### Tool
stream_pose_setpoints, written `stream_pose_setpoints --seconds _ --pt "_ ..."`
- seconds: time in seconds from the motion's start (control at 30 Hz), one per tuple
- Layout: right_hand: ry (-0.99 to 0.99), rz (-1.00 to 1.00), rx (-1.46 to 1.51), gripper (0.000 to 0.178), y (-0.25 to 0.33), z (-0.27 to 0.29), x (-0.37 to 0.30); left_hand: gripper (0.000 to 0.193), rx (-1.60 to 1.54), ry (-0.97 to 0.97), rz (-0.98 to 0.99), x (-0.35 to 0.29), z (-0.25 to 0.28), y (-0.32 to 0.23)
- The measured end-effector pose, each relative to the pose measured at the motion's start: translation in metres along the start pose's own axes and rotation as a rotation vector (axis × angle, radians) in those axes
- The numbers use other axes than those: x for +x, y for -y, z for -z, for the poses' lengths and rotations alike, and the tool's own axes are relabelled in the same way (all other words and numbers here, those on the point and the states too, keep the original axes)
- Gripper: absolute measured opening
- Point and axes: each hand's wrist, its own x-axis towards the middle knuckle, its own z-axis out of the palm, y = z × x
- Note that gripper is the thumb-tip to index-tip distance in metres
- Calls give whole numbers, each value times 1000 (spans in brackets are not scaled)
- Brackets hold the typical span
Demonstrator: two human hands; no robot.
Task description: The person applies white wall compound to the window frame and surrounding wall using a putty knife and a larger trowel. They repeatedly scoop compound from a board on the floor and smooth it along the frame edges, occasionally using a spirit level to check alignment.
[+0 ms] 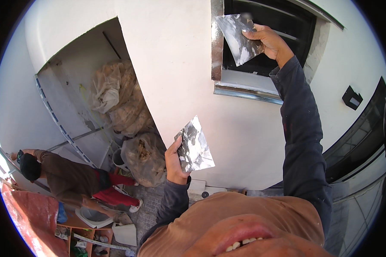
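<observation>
The right hand [270, 40] grips a flat metal smoothing blade [241, 40] streaked with white paste, its thumb pressed on the near face; the other fingers are mostly hidden behind. This blade shows in front of the dark window [283, 51], across the left edge of its opening; whether it touches anything there, I cannot tell. A shiny strip [217, 55] lines that edge, and a metallic sill [246, 93] runs along the lower one.

The left hand [175, 160] grips a second smeared blade [196, 147], thumb along its left edge, tilted in front of the white wall [176, 55], near the edge of the recess. Inside the recess are stuffed plastic sacks [143, 158]; a co-worker [73, 177] bends beyond, at lower left.
</observation>
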Motion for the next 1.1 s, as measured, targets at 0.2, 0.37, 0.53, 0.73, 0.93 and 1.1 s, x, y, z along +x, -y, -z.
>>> stream_pose_setpoints --seconds 0.2,0.37,0.53,0.73,0.93,1.1 --pt "-77 119 -1 37 41 3 26 31 1 27 12 -7 -7 -3" --pt "-229 334 -189 40 56 -35 -39 34 -73 111 36 -4 -12 -1" --pt "85 908 -624 43 -30 -118 -185 28 -63 85 95 8 -25 2" --pt "5 602 -866 56 -93 -93 -254 27 56 25 333 26 -44 3" --pt "-111 525 -791 48 -60 -57 -271 29 444 174 -153 30 -74 3" --pt "114 672 -1052 40 -41 -87 -264 19 742 220 -147 27 -88 19"
